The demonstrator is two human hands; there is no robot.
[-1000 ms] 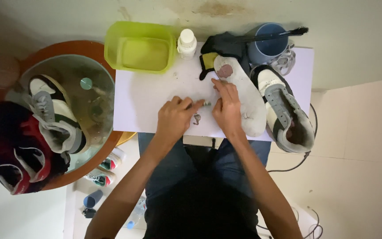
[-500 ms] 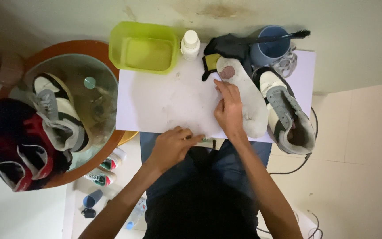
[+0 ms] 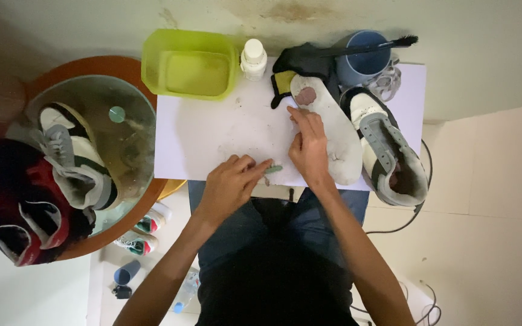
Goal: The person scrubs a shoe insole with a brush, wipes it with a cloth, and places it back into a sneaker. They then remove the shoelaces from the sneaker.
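I sit at a white board [image 3: 212,133] stained with dirt. An upturned white shoe [image 3: 333,139] lies sole up on its right part. My right hand [image 3: 309,148] lies on the sole's left edge with its fingers curled and pressing on it. My left hand [image 3: 231,184] is at the board's near edge, its fingertips pinched on a small green object [image 3: 274,169] just left of my right wrist. The two hands are close but apart.
At the back stand a lime-green tub [image 3: 191,65], a white bottle [image 3: 253,59], a black cloth [image 3: 303,63] and a blue mug [image 3: 364,60] with a black brush. A grey-white sneaker [image 3: 388,151] lies right. A glass bowl [image 3: 128,139] with shoes stands left.
My left hand has drawn back from beside the shoe to the board's near edge and closed its fingertips on the small green object. My right hand has stayed on the sole.
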